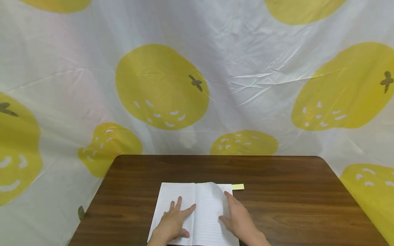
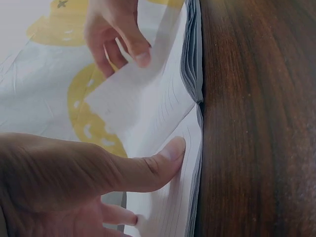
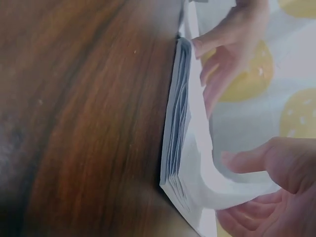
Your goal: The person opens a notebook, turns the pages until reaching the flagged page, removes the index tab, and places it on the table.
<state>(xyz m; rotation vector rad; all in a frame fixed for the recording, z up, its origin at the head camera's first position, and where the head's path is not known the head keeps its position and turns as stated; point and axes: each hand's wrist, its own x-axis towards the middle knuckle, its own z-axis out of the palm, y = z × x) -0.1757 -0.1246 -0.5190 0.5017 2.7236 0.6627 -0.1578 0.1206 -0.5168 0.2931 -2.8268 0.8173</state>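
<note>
Left hand (image 1: 173, 222): fingers spread, resting on the open notebook (image 1: 190, 218)
Right hand (image 1: 241, 218): curled around a raised page (image 1: 210, 212)
Handling: likely light, floppy, easily creased; best held by outer edge

Your notebook (image 1: 203, 218) is sitting open on the dark wood table (image 1: 292, 205), white lined pages (image 1: 170, 190) up, right-hand leaf (image 1: 212, 205) lifted and curling, yellow tab (image 1: 238, 187) poking out top right

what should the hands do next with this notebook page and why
Probably swing the right page leftward with the right hand: it is lifted and bowed between thumb and fingers, and another sheet shows beneath its top corner. The left hand, spread on the left page, seems placed to steady the notebook.
</note>
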